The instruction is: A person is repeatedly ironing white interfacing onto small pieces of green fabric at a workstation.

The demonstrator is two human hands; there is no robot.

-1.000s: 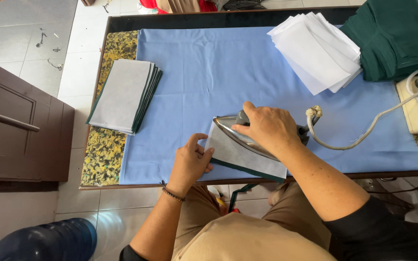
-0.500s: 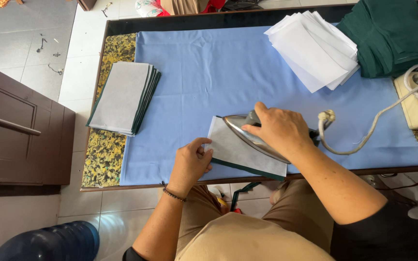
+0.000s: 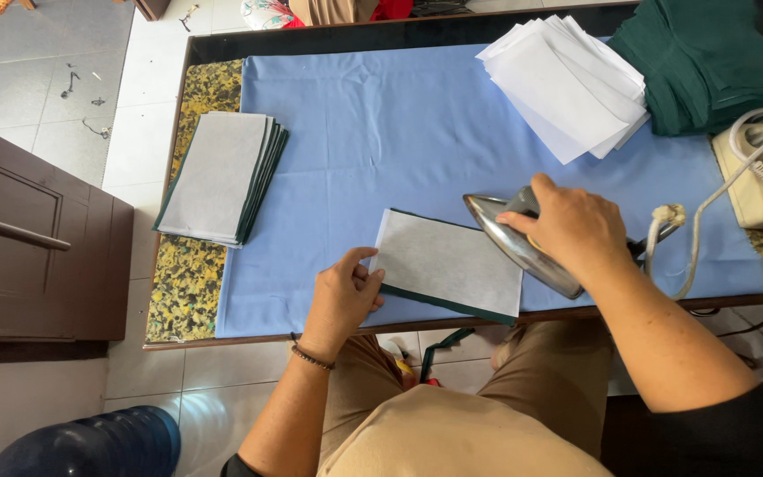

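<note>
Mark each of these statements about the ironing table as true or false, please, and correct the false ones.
1. The right hand grips the iron. True.
2. The left hand touches the grey-faced piece with green edge. True.
3. The iron stands on the pile of white sheets. False: it is at the right end of the grey-faced piece, apart from that pile.
4. The stack of grey-faced pieces lies at the table's right end. False: it lies at the left end.
5. The dark green fabric pile is at the far right corner. True.
</note>
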